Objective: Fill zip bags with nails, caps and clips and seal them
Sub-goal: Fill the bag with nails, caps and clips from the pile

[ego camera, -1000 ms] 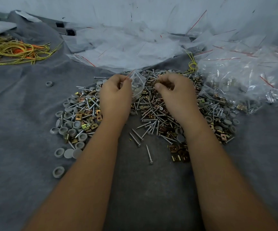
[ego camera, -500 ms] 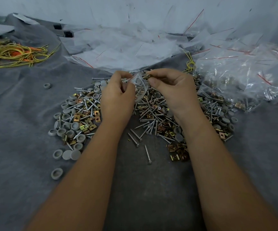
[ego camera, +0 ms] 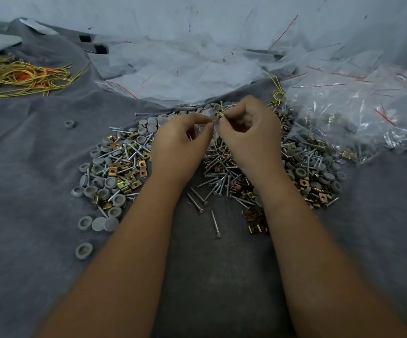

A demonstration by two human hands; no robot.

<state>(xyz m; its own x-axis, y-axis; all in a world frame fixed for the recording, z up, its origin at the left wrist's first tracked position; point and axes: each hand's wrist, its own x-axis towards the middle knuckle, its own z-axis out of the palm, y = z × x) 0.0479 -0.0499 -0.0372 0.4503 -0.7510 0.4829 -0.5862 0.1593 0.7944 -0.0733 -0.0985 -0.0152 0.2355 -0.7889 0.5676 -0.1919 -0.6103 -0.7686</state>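
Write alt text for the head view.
Two bare hands meet above a heap of screws, grey caps and brass clips: the left hand holds a small clear zip bag while the right hand pinches a brass clip at its mouth.

Two bare forearms were in view, reaching in from the bottom edge. No sleeve covered either arm up to the frame edge. The left hand (ego camera: 178, 142) and right hand (ego camera: 251, 135) were ungloved; fingernails appeared short where visible.
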